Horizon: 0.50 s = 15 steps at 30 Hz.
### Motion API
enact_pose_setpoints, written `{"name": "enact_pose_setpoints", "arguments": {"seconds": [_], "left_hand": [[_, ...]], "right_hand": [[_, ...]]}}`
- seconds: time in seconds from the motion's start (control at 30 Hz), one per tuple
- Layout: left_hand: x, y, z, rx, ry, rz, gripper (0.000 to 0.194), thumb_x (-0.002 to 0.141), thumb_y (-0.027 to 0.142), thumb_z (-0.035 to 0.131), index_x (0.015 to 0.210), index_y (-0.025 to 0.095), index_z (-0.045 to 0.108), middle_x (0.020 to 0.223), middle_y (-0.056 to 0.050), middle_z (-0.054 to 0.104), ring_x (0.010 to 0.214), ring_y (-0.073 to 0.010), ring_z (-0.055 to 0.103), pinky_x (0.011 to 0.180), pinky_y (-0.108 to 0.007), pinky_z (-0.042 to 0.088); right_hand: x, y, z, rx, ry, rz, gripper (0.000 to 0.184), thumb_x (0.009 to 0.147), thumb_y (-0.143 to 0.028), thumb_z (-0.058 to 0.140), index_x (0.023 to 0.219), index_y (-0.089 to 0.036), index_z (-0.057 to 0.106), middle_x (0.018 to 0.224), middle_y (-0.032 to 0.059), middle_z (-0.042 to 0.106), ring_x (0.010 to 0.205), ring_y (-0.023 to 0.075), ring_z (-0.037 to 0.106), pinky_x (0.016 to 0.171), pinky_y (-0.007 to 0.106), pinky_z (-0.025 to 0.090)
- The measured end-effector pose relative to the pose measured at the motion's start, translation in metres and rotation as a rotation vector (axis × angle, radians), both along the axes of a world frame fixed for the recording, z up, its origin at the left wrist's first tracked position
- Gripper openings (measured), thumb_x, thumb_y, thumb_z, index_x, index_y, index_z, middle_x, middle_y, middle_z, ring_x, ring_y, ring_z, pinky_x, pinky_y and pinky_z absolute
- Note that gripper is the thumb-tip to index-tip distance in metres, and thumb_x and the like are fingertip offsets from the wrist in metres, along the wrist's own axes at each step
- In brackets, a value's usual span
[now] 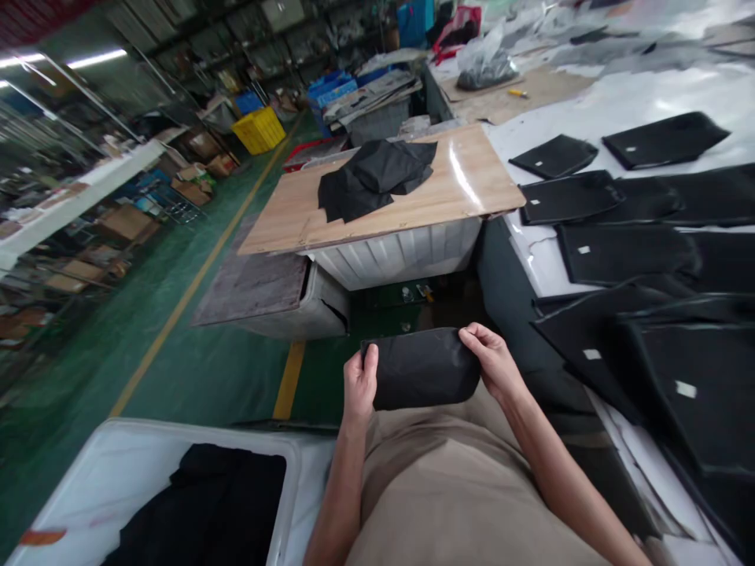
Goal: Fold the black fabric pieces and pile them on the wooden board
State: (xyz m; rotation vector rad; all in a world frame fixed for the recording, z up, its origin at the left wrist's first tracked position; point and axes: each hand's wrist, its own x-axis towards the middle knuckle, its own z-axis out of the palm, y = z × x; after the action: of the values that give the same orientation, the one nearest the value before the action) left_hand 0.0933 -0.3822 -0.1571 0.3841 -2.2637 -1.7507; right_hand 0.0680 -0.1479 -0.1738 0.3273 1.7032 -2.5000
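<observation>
A black fabric piece [421, 371], roughly rectangular with rounded lower corners, is held up in front of my body. My left hand [359, 384] grips its left end, thumb on the near face and fingers behind. At the upper right corner my right hand [492, 358] pinches the edge between thumb and fingers. More black pieces [572, 196], several with small white labels, lie in overlapping rows on the white table to my right. A loose heap of black fabric [377, 177] rests on the wooden board ahead.
The wooden board [472, 173] lies across a ribbed white bin [401, 255]. Left of it, a grey bin carries a dark board [259, 279]. At lower left stands a white tub [194, 428] with black fabric inside. The white table [548, 94] runs along my right.
</observation>
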Motion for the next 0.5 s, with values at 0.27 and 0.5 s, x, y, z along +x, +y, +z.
{"name": "enact_pose_setpoints", "arguments": {"seconds": [0.27,0.5], "left_hand": [[0.026,0.014,0.003,-0.012,0.096,0.037,0.053,0.089,0.058,0.05,0.057,0.019,0.035,0.059,0.004,0.028,0.056,-0.0099,0.028,0.053,-0.024,0.027],[0.034,0.018,0.01,0.041,0.132,0.102,0.054,0.088,0.058,0.053,0.057,0.02,0.029,0.059,0.005,0.025,0.057,-0.0099,0.025,0.052,-0.024,0.025]], "right_hand": [[0.028,0.005,0.006,0.055,0.13,-0.137,0.035,0.073,-0.044,0.08,0.07,-0.019,0.056,0.063,-0.0043,0.05,0.056,0.0097,0.041,0.052,0.022,0.032],[0.03,0.0,0.018,0.063,0.177,-0.156,0.037,0.073,-0.048,0.078,0.073,-0.021,0.052,0.061,-0.0051,0.045,0.054,0.0106,0.036,0.048,0.023,0.029]]}}
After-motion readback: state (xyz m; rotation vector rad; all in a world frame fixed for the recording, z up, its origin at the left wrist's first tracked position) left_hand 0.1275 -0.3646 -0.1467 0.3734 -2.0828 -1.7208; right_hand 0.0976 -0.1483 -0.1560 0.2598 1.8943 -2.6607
